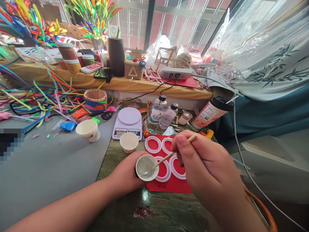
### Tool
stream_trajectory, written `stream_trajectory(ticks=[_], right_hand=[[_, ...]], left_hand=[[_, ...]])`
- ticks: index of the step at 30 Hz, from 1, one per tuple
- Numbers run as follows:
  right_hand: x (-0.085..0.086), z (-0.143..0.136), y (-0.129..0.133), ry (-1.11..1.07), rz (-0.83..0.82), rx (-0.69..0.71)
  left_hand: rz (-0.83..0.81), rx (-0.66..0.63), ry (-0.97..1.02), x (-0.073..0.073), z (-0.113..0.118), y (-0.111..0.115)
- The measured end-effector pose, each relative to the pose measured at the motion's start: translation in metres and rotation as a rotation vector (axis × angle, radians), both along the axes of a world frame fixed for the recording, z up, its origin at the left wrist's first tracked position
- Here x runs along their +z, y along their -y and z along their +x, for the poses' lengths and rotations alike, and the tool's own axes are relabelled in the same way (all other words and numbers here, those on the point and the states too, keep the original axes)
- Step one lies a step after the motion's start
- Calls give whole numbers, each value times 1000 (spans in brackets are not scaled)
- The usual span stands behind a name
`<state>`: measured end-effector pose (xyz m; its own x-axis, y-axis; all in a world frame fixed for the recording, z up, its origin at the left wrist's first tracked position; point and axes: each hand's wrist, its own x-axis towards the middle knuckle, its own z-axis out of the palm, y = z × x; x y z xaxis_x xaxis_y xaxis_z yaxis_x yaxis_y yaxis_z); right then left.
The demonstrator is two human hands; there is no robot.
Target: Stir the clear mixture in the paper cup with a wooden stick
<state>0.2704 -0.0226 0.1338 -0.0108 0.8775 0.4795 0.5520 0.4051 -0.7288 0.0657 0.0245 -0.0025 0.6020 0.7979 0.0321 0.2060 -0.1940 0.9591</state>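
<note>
Tabletop (120,214) below; left hand (125,169) has fingers curled round cup (147,178), apparently steadying it; right fingers (186,146) pinch stick (166,157) dipped inside.

Two hands: one left hand (126,170), one right hand (207,161). One stick (166,157). Four white rings (146,145) on one red sheet (169,188). Two single paper cups (129,149), plus one stack (93,134) at left, its cups too nested to count. One scale (129,116), two bottles (154,115), one drink cup (211,112) at right. Far: one power strip (166,70), two plugs (177,76), one twine ball (183,60), one remote (91,67).
</note>
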Motion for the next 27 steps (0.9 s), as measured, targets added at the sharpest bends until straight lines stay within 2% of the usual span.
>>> stream_trajectory(ticks=[2, 6, 12, 17, 22, 27], right_hand=[[-2, 0, -1, -16, 8, -20], [-1, -2, 2, -68, -87, 108], [0, -2, 0, -8, 26, -25], [3, -4, 1, 6, -77, 113], [-1, -2, 0, 76, 42, 28], [3, -4, 1, 30, -47, 108]], left_hand=[[-6, 15, -6, 0, 0, 0], [-58, -12, -11, 1, 1, 1], [-3, 7, -23, 3, 1, 0], [-35, -36, -4, 1, 2, -2], [-12, -4, -8, 2, 0, 0], [-49, -65, 5, 5, 1, -1]])
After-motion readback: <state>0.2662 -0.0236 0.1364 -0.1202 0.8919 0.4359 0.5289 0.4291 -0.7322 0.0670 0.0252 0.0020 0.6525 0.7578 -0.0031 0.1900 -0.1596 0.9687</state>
